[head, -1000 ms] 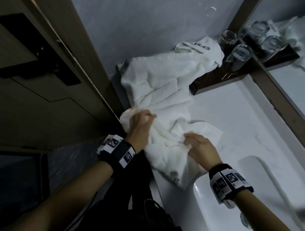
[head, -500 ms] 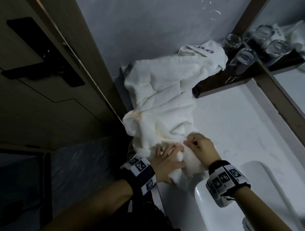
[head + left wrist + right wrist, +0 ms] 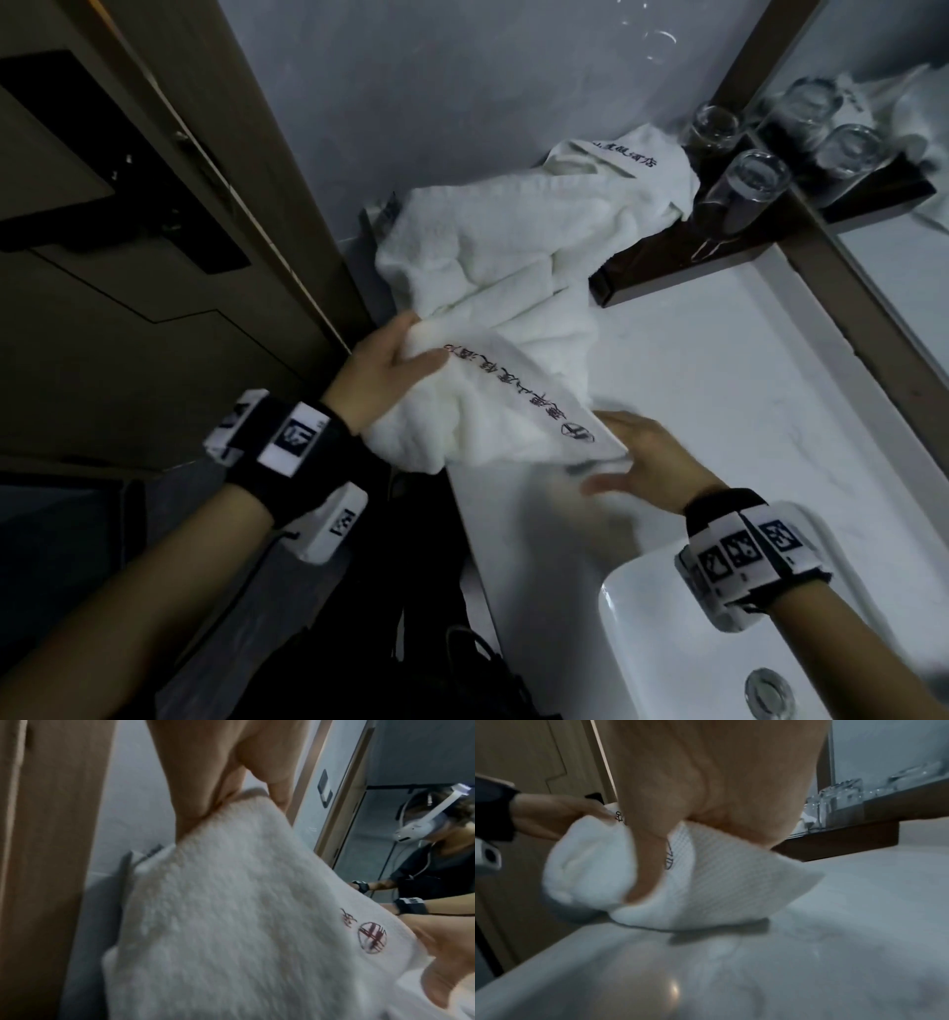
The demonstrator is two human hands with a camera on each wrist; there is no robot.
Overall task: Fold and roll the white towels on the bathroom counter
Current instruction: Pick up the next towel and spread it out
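Observation:
A white towel point(image 3: 493, 406) with a dark printed line of lettering is stretched between my two hands above the white counter's point(image 3: 719, 385) left front edge. My left hand point(image 3: 418, 342) grips its far left end, and in the left wrist view my fingers point(image 3: 195, 801) pinch the towel point(image 3: 231, 923) edge. My right hand point(image 3: 606, 449) pinches the corner by the round logo; the right wrist view has my thumb over the towel point(image 3: 718, 882). More white towels point(image 3: 513, 241) lie crumpled behind, against the wall.
A dark wooden tray point(image 3: 693, 267) with upturned glasses point(image 3: 755, 180) stands at the back by the mirror point(image 3: 898, 257). The white sink basin point(image 3: 667, 642) is at the front right. A wooden door point(image 3: 128, 205) bounds the left. A dark bag point(image 3: 411, 642) sits below the counter edge.
My hands were close together at the towel's near end. The left hand has since moved up and left with one end, spreading the printed edge between both hands.

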